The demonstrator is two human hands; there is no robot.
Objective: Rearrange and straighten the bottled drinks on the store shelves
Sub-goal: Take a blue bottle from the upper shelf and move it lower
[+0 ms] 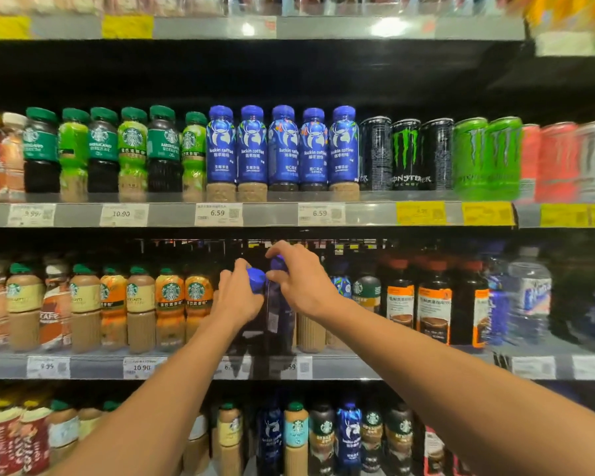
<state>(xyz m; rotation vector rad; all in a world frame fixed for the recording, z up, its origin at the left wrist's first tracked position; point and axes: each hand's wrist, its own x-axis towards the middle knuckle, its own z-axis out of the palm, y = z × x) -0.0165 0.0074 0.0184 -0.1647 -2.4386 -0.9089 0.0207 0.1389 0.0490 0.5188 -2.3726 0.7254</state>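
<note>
— So, where are the hands now?

— Both are on the middle shelf (426,367), close together. The left hand (238,296) is closed around the neck of a dark bottle with a blue cap (256,279). The right hand (301,281) grips the top of a second blue-capped bottle (278,309) just beside it; the fingertips (278,251) curl over its cap.

— How do these two bottles stand?

— Their long axis is up and down, caps pointing to the shelf above. The right one looks upright, and the side with small print on the label is turned toward the camera. The left one is mostly hidden behind the hand and wrist, so I cannot tell if it leans.

— Do they touch each other?

— They stand side by side, very near. If they really touch, I cannot tell, because the thumbs cover that place.

— What is around them?

— To the left there is a row of coffee bottles with orange labels (170,305), upright. To the right are dark bottles with orange labels (434,309), and then a clear water bottle (529,293). On the upper shelf, five blue coffee bottles (283,149) stand in a neat row, labels to the front, between green-capped bottles (103,149) and black cans (406,154). The price tag (217,214) under them reads 6.59.
</note>
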